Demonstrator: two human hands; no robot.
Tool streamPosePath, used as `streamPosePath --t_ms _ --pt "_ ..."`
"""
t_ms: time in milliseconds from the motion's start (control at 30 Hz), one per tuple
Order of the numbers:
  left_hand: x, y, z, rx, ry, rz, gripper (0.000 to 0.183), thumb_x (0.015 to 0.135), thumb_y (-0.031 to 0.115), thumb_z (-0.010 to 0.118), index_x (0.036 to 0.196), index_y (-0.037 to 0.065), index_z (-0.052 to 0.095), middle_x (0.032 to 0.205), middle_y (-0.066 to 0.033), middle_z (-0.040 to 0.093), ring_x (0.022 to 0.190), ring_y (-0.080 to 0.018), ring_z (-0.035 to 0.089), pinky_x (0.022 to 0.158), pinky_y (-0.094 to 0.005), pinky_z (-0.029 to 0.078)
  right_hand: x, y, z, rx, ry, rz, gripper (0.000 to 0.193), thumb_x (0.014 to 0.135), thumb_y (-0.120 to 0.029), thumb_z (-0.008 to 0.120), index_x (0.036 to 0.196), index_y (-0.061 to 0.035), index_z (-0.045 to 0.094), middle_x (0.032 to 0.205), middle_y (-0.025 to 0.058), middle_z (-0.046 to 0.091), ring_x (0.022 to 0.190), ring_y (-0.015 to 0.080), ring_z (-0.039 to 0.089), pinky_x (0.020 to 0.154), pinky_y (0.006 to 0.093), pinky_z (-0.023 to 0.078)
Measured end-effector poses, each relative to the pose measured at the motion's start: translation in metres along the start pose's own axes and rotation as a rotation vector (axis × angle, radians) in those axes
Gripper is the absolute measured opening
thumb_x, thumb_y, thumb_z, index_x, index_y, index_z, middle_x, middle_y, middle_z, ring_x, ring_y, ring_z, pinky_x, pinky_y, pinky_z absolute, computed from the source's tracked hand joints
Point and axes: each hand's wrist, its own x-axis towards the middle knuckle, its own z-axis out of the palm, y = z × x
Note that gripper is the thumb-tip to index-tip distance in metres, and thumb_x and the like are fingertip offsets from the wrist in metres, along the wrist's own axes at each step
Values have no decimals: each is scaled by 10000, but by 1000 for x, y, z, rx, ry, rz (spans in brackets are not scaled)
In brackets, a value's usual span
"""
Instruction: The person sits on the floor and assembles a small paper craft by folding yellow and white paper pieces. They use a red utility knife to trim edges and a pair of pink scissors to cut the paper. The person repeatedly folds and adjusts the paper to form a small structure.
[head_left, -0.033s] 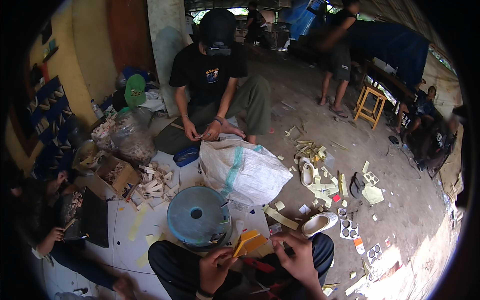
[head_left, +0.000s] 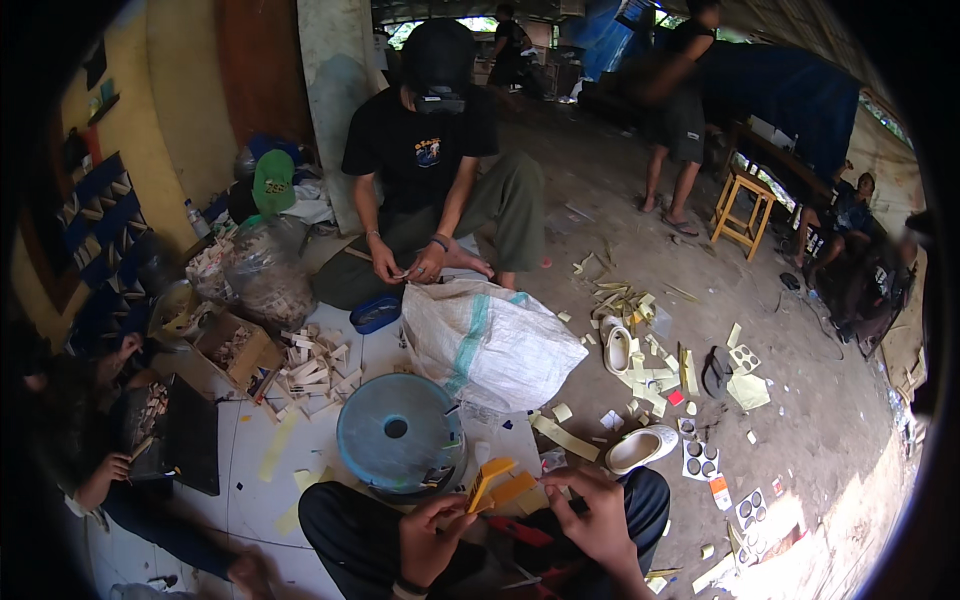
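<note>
My left hand (head_left: 428,543) is closed on a small orange-yellow folded piece (head_left: 484,491), held up by its lower edge between thumb and fingers. The piece looks like stiff card with two flaps standing apart. To its right, my right hand (head_left: 597,512) is closed in a pinch, its fingertips close to the piece's right end. What those fingertips hold is too small to make out. Both hands are above my lap, in front of a round blue tub-like drum (head_left: 393,428) with a hole in its top and small scraps lying on it.
A person (head_left: 425,150) sits opposite behind a white woven sack (head_left: 490,340). Small wooden pieces (head_left: 312,365) lie beside an open box (head_left: 240,348). At left another person's hand (head_left: 115,467) is over a black tray (head_left: 190,440). Pale shoes (head_left: 640,450) and yellow scraps litter the right floor.
The orange-yellow piece has turned slightly in my left hand, and its two flaps now show farther apart. My hands have otherwise hardly moved.
</note>
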Motion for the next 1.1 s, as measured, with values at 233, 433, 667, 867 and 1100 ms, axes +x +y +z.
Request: streamPosePath --t_ms 233,433,667,867,1100 --pt "-1 3 2 -85 43 -61 312 923 -33 776 1215 -64 673 1110 -112 743 988 -138 714 879 -276 567 -12 16 9 3 -180 14 98 887 -77 721 974 -39 745 950 125 768 854 328 755 798 426 595" --pt "3 2 -3 -106 80 -62 280 902 -39 791 1158 -59 678 1082 -97 748 938 -122 719 863 -272 568 -16 25 14 -32 -290 37 96 908 -112 717 972 -52 753 958 139 772 856 347 757 778 438 614" --pt "22 3 -18 6 173 70 302 883 -84 784 1171 -63 694 1054 -82 753 933 -98 698 869 -261 556 -30 40 26 -98 -379 112 106 927 -155 712 980 -76 760 987 121 778 855 336 758 779 430 618" --pt "42 2 -46 112 223 98 168 886 -96 777 1013 -56 673 1099 -93 750 1011 -121 693 899 -268 552 -57 60 57 -160 -467 268 165 901 -176 726 1015 -61 759 979 152 769 887 366 745 802 463 593" --pt "54 -16 -55 358 293 158 224 863 -60 802 1071 -53 720 975 -82 772 892 -121 712 848 -267 553 -81 77 97 -185 -410 254 289 915 -198 715 1170 -64 691 1094 180 688 1080 404 654 960 494 520"
